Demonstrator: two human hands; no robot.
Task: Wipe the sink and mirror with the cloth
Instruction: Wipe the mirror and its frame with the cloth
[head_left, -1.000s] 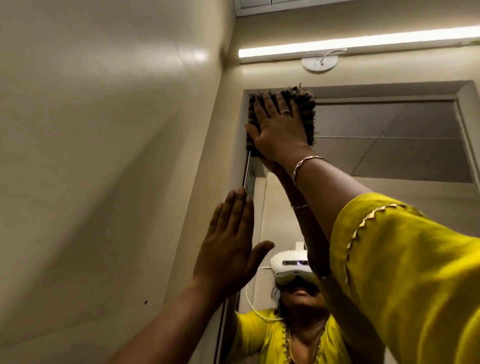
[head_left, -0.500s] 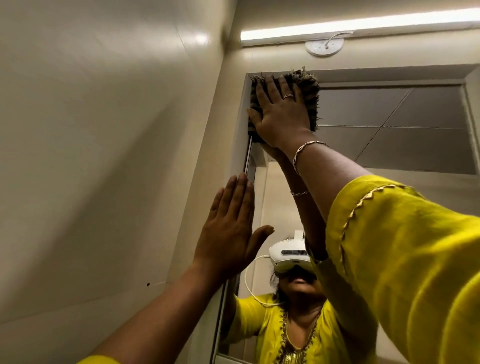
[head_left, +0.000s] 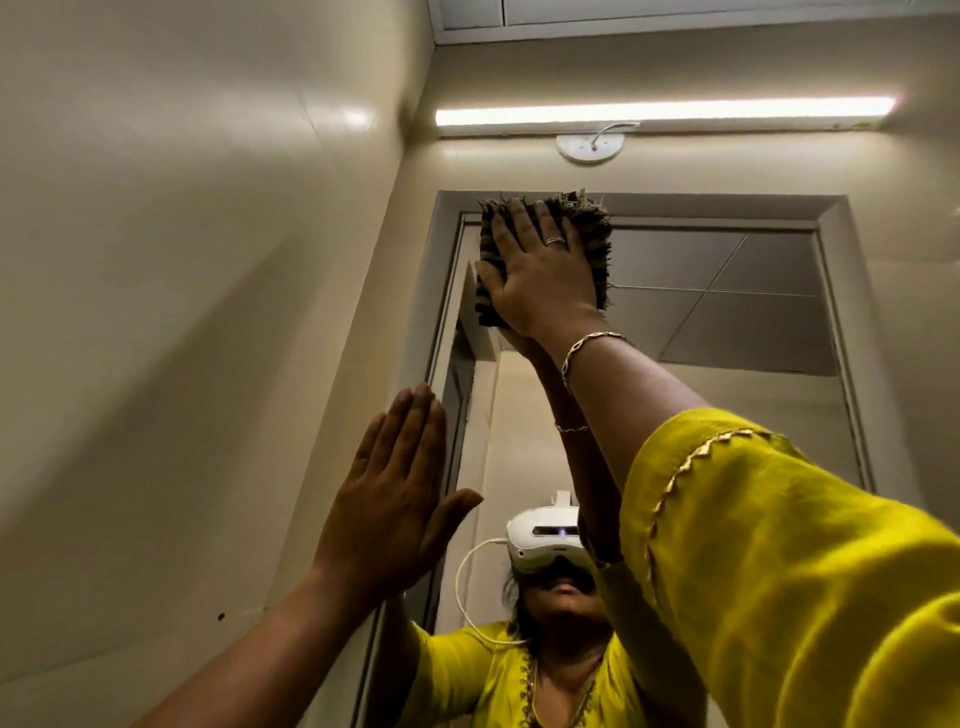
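Observation:
A tall framed mirror (head_left: 737, 322) fills the wall ahead. My right hand (head_left: 540, 270) presses a dark, shaggy cloth (head_left: 597, 234) flat against the mirror's top left corner, fingers straight and spread over it. My left hand (head_left: 389, 499) lies flat with straight fingers on the wall beside the mirror's left frame edge, lower down. The mirror reflects a person in a yellow top with a white headset, and both raised arms. The sink is out of view.
A beige tiled side wall (head_left: 182, 312) runs close along the left. Above the mirror a lit tube light (head_left: 660, 111) and a round white fitting (head_left: 589, 145) are mounted on the wall.
The view has tilted so mirror and hands sit lower in the frame. My right hand still presses the cloth on the mirror's top left corner; my left hand stays flat on the wall.

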